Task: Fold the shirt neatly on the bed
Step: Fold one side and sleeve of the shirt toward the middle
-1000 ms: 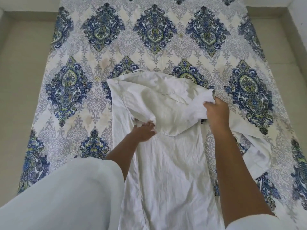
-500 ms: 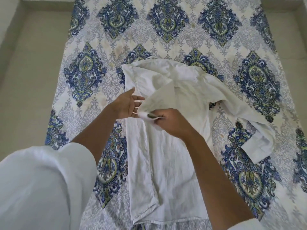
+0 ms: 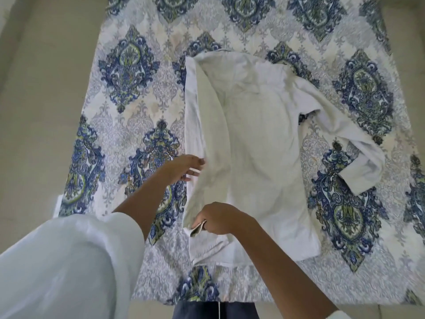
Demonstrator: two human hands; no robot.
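I'm laying the left sleeve (image 3: 213, 143) down the shirt (image 3: 259, 139): right hand (image 3: 218, 218) pinching its cuff, left hand (image 3: 184, 169) spread flat; next, the other sleeve

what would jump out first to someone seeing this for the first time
A white shirt lies spread at the middle of the blue-patterned bedsheet, one sleeve folded down along its left edge and the other sleeve still flung out to the right. The right hand pinches the folded sleeve's cuff near the shirt's lower left, while the left hand hovers open at the left edge.
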